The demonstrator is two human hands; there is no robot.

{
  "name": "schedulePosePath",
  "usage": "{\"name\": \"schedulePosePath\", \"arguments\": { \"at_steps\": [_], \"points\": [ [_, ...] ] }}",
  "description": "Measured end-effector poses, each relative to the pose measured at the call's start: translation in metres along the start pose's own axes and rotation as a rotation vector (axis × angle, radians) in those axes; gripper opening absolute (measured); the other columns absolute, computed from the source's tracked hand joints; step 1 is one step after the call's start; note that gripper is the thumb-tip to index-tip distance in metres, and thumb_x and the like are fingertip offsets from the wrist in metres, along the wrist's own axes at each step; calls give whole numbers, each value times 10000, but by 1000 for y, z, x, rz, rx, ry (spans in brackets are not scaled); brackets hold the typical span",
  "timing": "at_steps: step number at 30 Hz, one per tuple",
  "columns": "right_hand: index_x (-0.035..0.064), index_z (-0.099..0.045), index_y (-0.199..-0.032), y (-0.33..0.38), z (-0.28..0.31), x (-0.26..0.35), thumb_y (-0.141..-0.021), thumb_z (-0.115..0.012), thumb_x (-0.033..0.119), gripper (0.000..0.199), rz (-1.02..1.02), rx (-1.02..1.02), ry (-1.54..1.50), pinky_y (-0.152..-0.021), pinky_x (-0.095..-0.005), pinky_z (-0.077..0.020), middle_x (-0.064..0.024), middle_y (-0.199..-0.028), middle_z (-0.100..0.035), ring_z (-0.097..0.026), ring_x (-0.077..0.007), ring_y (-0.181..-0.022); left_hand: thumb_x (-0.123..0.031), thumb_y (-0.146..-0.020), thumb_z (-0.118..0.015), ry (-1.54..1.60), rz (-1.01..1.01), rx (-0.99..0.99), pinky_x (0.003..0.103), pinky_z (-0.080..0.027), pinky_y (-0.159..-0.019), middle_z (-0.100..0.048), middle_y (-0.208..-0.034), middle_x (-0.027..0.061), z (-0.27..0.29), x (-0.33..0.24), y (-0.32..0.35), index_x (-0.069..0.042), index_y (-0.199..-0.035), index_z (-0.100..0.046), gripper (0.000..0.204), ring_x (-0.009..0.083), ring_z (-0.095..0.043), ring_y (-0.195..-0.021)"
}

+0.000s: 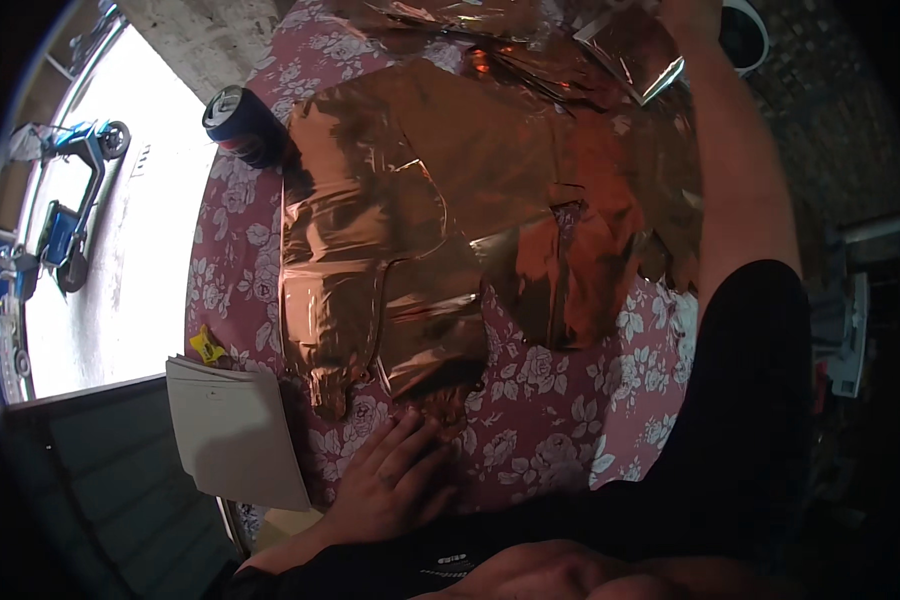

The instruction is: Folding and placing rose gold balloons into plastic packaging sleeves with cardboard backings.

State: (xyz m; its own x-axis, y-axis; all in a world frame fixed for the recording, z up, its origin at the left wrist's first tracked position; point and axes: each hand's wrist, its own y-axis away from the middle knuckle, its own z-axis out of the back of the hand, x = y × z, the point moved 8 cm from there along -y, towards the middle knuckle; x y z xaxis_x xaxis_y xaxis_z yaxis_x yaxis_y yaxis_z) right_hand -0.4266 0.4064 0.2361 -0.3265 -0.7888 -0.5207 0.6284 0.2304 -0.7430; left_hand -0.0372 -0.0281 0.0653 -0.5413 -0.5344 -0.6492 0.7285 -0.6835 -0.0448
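Note:
Several copper-coloured foil pieces (pixel 490 150) lie overlapping across the table, glossy and creased. Two of them end in crumpled, gathered tips near me. My left hand (pixel 395 475) rests palm down on the cloth, fingers stretched out, its fingertips at the gathered end of the middle foil piece (pixel 432 340). My right arm reaches to the far right, where my right hand (pixel 690 18) is partly cut off by the upper edge. It is beside a loose, shiny foil sheet (pixel 635 55) and a white-rimmed round container (pixel 760 35); its fingers do not show.
A dark blue drink can (pixel 245 130) stands at the left table edge. Nearer lie a small yellow wrapper (pixel 207 346) and a stack of pale cards (pixel 235 430). Pink floral cloth (pixel 550 440) covers the table. Blue scooters (pixel 75 200) are outside the bright opening.

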Motion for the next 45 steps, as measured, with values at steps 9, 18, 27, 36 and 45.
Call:
{"name": "schedulePosePath", "arguments": {
  "at_steps": [9, 18, 27, 36, 45],
  "points": [
    [75, -726, -1156, 74, -84, 60, -927, -663, 546, 527, -220, 759, -427, -893, -514, -551, -213, -1069, -744, -709, -385, -1040, -324, -835, -842, -39, 28, 16, 507, -427, -1158, -565, -1476, 153, -1, -1, -3, -109, -1315, -671, 553, 356, -525, -1400],
    [48, -666, -1314, 97, -107, 7, -927, -667, 475, 576, 361, 23, -1317, -1138, -496, -414, -292, -1417, -570, -533, -414, -1337, -317, -838, -840, 3, -41, 19, 505, -428, -1159, -566, -1475, 151, -4, 2, -8, -105, -1303, -677, 537, 357, -518, -1408],
    [70, -717, -1096, 38, -96, 35, -960, -591, 233, 247, 45, 453, -211, -842, -468, -584, -166, -1092, -745, -712, -351, -1034, -310, -842, -838, -14, -6, 9, 497, -431, -1158, -578, -1462, 143, -3, 2, -3, -101, -1287, -687, 514, 353, -530, -1400],
    [7, -734, -1105, 54, -86, 65, -997, -592, 441, 469, 214, 664, -352, -978, -511, -526, -200, -1140, -730, -675, -410, -1076, -289, -842, -829, -15, -6, -11, 497, -432, -1156, -581, -1457, 150, -2, 1, 0, -102, -1276, -692, 492, 355, -534, -1395],
    [-10, -702, -952, 77, 51, 59, -955, -681, 323, 334, 14, 393, -717, -863, -528, -512, -242, -998, -697, -649, -451, -972, -224, -825, -825, 3, -39, -97, 519, -462, -1114, -587, -1346, 152, 4, -6, 6, -93, -1258, -674, 476, 386, -549, -1342]
  ]
}}
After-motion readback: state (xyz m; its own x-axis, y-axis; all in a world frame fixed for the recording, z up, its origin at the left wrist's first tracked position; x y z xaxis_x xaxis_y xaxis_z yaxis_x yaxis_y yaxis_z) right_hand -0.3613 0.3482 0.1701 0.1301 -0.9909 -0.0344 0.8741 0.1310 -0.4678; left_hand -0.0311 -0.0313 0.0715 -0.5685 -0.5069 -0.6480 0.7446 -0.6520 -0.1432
